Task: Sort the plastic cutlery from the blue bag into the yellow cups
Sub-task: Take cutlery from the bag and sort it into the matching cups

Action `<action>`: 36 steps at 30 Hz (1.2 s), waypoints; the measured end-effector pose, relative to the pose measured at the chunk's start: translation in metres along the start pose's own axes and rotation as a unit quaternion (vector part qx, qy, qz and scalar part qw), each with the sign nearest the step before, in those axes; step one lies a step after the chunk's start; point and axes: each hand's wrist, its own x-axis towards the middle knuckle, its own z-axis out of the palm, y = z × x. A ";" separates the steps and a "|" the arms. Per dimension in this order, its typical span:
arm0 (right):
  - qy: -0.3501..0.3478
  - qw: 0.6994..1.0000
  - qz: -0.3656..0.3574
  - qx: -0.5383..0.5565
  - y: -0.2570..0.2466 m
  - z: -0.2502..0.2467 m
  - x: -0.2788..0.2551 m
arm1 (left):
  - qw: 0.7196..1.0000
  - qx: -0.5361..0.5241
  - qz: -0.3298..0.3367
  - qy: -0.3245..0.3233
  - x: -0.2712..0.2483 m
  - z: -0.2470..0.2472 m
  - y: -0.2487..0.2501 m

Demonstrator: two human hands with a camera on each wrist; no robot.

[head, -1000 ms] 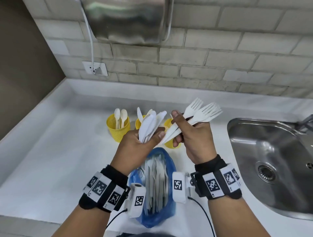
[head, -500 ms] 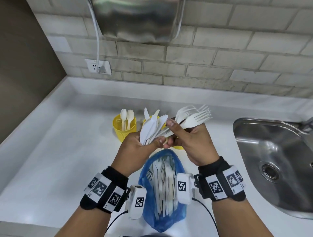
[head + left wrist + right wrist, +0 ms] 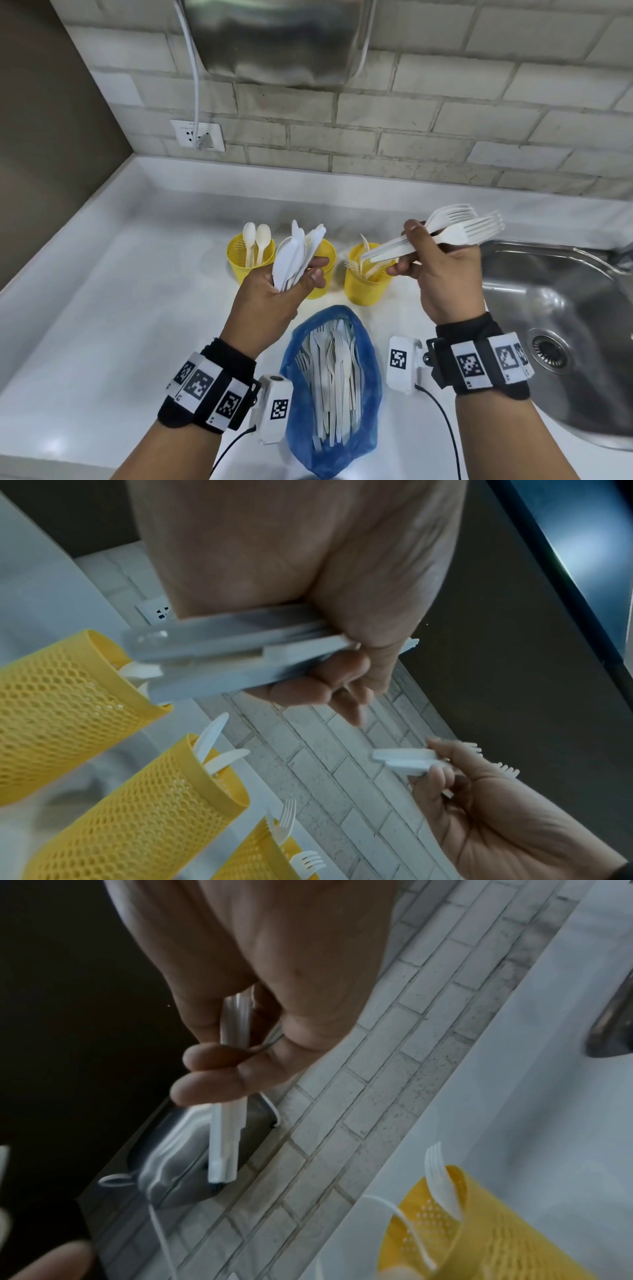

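My left hand (image 3: 274, 294) grips a bunch of white plastic knives (image 3: 298, 253) in front of the middle yellow cup (image 3: 325, 260); their handles (image 3: 240, 653) show in the left wrist view. My right hand (image 3: 442, 274) pinches a few white forks (image 3: 455, 229) above the right yellow cup (image 3: 366, 284), which holds forks. The left yellow cup (image 3: 250, 257) holds two spoons. The blue bag (image 3: 332, 387) lies open on the counter between my wrists with several pieces of cutlery inside. In the right wrist view the fork handles (image 3: 227, 1123) stick out below my fingers.
A steel sink (image 3: 565, 329) is set into the white counter (image 3: 102, 325) at the right. A brick wall with a socket (image 3: 198, 135) and a metal appliance (image 3: 281, 37) stands behind the cups.
My hands have drawn apart: the right hand has carried the forks right, over the right cup, while the left hand keeps the knives by the middle cup.
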 end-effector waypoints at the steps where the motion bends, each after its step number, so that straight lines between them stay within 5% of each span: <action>1: 0.015 1.000 0.000 -0.004 0.000 -0.003 0.002 | 1.000 -0.003 0.000 0.000 0.000 -0.001 0.000; 6: 0.058 0.996 0.004 -0.073 0.018 -0.015 0.023 | 1.000 -0.002 -0.007 -0.008 0.003 -0.007 -0.002; 15: 0.018 0.945 0.035 -0.324 0.075 -0.004 0.039 | 0.999 0.002 -0.009 -0.041 0.007 -0.011 -0.006; 26: -0.048 0.876 -0.082 -0.472 0.109 -0.010 0.030 | 0.999 0.003 -0.017 -0.039 0.005 0.001 -0.006; 36: -0.045 0.910 -0.110 -0.398 0.102 -0.019 0.043 | 0.999 -0.012 -0.006 -0.039 0.018 0.015 -0.004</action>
